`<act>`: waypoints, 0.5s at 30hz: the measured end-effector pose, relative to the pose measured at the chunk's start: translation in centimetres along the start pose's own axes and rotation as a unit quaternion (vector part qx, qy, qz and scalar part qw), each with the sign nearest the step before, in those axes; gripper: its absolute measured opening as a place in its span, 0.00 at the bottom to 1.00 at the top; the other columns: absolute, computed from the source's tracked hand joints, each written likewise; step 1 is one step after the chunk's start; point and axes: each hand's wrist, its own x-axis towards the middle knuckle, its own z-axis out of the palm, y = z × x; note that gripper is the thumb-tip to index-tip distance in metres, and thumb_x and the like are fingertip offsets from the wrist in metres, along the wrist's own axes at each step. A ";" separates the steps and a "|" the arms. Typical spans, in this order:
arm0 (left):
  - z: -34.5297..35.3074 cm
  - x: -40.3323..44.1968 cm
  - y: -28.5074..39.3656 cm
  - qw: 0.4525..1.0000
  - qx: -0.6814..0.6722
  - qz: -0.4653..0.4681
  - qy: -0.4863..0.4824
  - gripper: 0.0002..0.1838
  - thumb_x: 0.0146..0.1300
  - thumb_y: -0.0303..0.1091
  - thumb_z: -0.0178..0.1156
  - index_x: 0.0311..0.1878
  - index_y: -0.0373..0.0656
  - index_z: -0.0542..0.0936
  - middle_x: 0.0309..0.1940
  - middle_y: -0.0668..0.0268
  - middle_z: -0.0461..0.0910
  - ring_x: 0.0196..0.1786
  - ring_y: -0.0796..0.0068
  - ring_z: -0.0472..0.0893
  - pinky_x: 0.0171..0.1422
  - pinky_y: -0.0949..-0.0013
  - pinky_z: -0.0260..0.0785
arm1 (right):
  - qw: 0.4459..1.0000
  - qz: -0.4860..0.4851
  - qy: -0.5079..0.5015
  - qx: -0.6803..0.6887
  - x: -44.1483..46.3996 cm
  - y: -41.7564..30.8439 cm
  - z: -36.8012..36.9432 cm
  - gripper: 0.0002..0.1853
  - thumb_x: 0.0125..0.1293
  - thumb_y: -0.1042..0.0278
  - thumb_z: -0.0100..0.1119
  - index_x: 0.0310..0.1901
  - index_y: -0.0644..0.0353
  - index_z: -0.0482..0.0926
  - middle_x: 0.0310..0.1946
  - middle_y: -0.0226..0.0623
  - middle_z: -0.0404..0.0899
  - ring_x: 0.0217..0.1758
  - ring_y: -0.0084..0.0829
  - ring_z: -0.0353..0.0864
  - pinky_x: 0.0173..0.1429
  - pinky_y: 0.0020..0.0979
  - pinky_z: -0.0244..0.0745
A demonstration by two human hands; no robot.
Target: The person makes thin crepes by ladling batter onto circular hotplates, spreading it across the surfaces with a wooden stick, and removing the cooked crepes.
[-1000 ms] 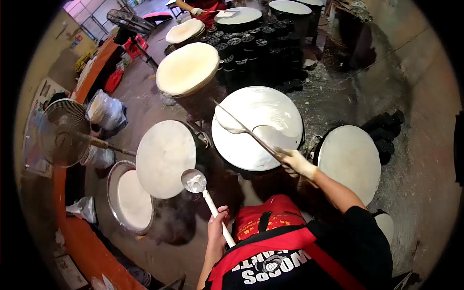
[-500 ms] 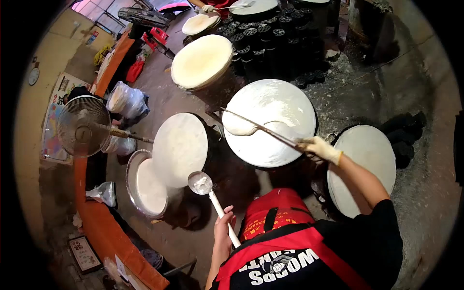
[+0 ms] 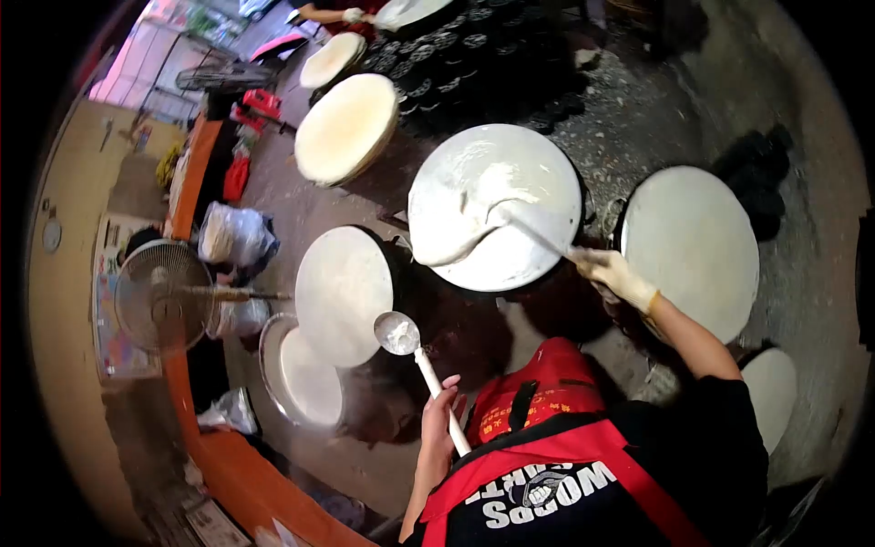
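Note:
My right hand [image 3: 620, 278], in a pale glove, is closed around the handle of a long, thin spatula [image 3: 538, 232]. Its blade reaches into thick white batter [image 3: 451, 228], which lies in folds on a round griddle [image 3: 506, 273]. Bare fingers of my left hand [image 3: 441, 415] wrap the white handle of a metal ladle [image 3: 398, 334]. Some white batter sits in the ladle's bowl, held near the edge of a second round griddle [image 3: 342, 292] covered in a pale, flat layer. Below that griddle is a wide metal basin [image 3: 273, 365] with white contents.
A pale-topped griddle [image 3: 693, 251] stands at right, another [image 3: 770, 397] below it. Farther off are a yellowish round [image 3: 346, 128], stacked black coal briquettes [image 3: 465, 64] and a co-worker's gloved hand [image 3: 354, 15]. At left stand a fan [image 3: 164, 296] and an orange-topped counter [image 3: 246, 474].
The spatula, which lay across the griddle with its tip past the far left edge, now has its blade in the batter, which is more folded. My view has shifted; the ladle remains in my left hand.

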 end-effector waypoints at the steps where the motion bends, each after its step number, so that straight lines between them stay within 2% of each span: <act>1: -0.1 0.9 0.3 1.000 0.002 0.001 -0.011 0.12 0.59 0.28 0.54 0.46 0.43 0.78 0.32 0.71 0.75 0.39 0.79 0.75 0.53 0.73 0.69 | 0.994 0.022 0.065 0.085 0.3 -0.5 1.6 0.21 0.67 0.62 0.51 0.62 0.52 0.69 0.14 0.20 0.64 0.10 0.15 0.58 0.12 0.20 0.52; 2: -0.3 1.5 0.9 0.999 0.020 -0.005 -0.031 0.12 0.59 0.27 0.54 0.46 0.43 0.78 0.32 0.71 0.74 0.39 0.79 0.75 0.53 0.73 0.69 | 0.976 0.041 0.129 0.170 0.6 -0.5 2.8 0.21 0.67 0.63 0.50 0.62 0.53 0.69 0.14 0.19 0.63 0.10 0.14 0.57 0.12 0.20 0.51; 3: -0.6 2.0 1.6 0.998 0.037 -0.009 -0.050 0.12 0.59 0.27 0.54 0.46 0.43 0.78 0.32 0.71 0.74 0.38 0.79 0.75 0.53 0.73 0.70 | 0.983 0.017 0.135 0.126 1.1 0.4 3.7 0.20 0.67 0.63 0.50 0.61 0.53 0.70 0.13 0.18 0.59 0.09 0.14 0.56 0.12 0.21 0.50; 4: -1.2 2.4 2.3 0.996 0.054 -0.013 -0.070 0.11 0.59 0.27 0.54 0.46 0.43 0.78 0.31 0.71 0.74 0.38 0.79 0.75 0.53 0.73 0.70 | 0.990 0.017 0.098 0.102 0.6 1.1 4.2 0.20 0.67 0.63 0.51 0.60 0.52 0.71 0.13 0.19 0.60 0.09 0.14 0.56 0.12 0.20 0.50; 5: -2.2 3.5 2.8 0.992 0.074 -0.019 -0.099 0.12 0.60 0.28 0.55 0.48 0.42 0.77 0.38 0.73 0.71 0.43 0.82 0.71 0.54 0.74 0.66 | 0.994 0.040 0.063 0.076 -1.1 1.0 4.7 0.20 0.66 0.63 0.52 0.60 0.52 0.71 0.14 0.19 0.60 0.10 0.14 0.56 0.12 0.20 0.51; 6: -2.7 3.9 3.2 0.990 0.090 -0.019 -0.106 0.12 0.60 0.28 0.55 0.48 0.42 0.77 0.38 0.73 0.71 0.43 0.82 0.70 0.54 0.74 0.66 | 0.997 0.065 0.026 0.045 -3.2 1.0 4.8 0.20 0.66 0.62 0.53 0.60 0.53 0.71 0.15 0.19 0.61 0.10 0.15 0.57 0.13 0.20 0.52; 7: -3.0 4.3 3.8 0.988 0.106 -0.018 -0.113 0.12 0.60 0.28 0.55 0.47 0.42 0.78 0.38 0.72 0.71 0.43 0.82 0.70 0.54 0.74 0.66 | 0.994 0.081 0.030 0.073 -5.2 2.2 4.9 0.18 0.66 0.59 0.52 0.57 0.48 0.74 0.15 0.19 0.61 0.11 0.13 0.56 0.13 0.19 0.51; 8: -3.5 4.9 4.2 0.985 0.122 -0.017 -0.120 0.12 0.60 0.28 0.55 0.47 0.42 0.78 0.38 0.72 0.71 0.43 0.82 0.70 0.54 0.75 0.66 | 0.995 0.059 0.048 0.071 -7.5 3.8 5.0 0.19 0.66 0.59 0.53 0.58 0.48 0.74 0.15 0.19 0.61 0.11 0.12 0.56 0.14 0.19 0.53; 10: -5.2 6.4 3.9 0.981 0.138 -0.011 -0.136 0.11 0.60 0.28 0.55 0.47 0.43 0.78 0.36 0.72 0.72 0.42 0.81 0.72 0.53 0.74 0.67 | 0.990 0.083 0.105 0.045 -11.7 7.6 5.4 0.21 0.66 0.60 0.51 0.62 0.46 0.70 0.16 0.20 0.63 0.10 0.14 0.56 0.13 0.19 0.54; 12: -7.1 7.8 3.9 0.976 0.163 -0.001 -0.145 0.11 0.60 0.27 0.55 0.47 0.44 0.78 0.35 0.72 0.73 0.41 0.78 0.74 0.54 0.72 0.69 | 0.967 -0.035 0.135 0.213 -11.4 15.5 7.9 0.21 0.68 0.61 0.48 0.63 0.44 0.68 0.15 0.21 0.63 0.08 0.16 0.56 0.11 0.21 0.53; 14: -10.2 8.3 3.8 0.980 0.138 -0.014 -0.141 0.11 0.60 0.27 0.55 0.47 0.42 0.78 0.37 0.72 0.73 0.41 0.81 0.73 0.52 0.75 0.68 | 0.869 0.002 0.112 0.483 -8.4 11.5 15.1 0.21 0.71 0.59 0.39 0.64 0.43 0.63 0.10 0.24 0.58 0.05 0.21 0.53 0.07 0.24 0.50; 15: -11.7 8.4 3.9 0.982 0.125 -0.020 -0.138 0.11 0.60 0.26 0.55 0.47 0.41 0.78 0.39 0.71 0.73 0.41 0.82 0.72 0.51 0.77 0.68 | 0.864 -0.058 0.100 0.490 -5.2 10.4 18.6 0.21 0.71 0.57 0.35 0.64 0.41 0.63 0.09 0.23 0.55 0.05 0.21 0.53 0.07 0.24 0.49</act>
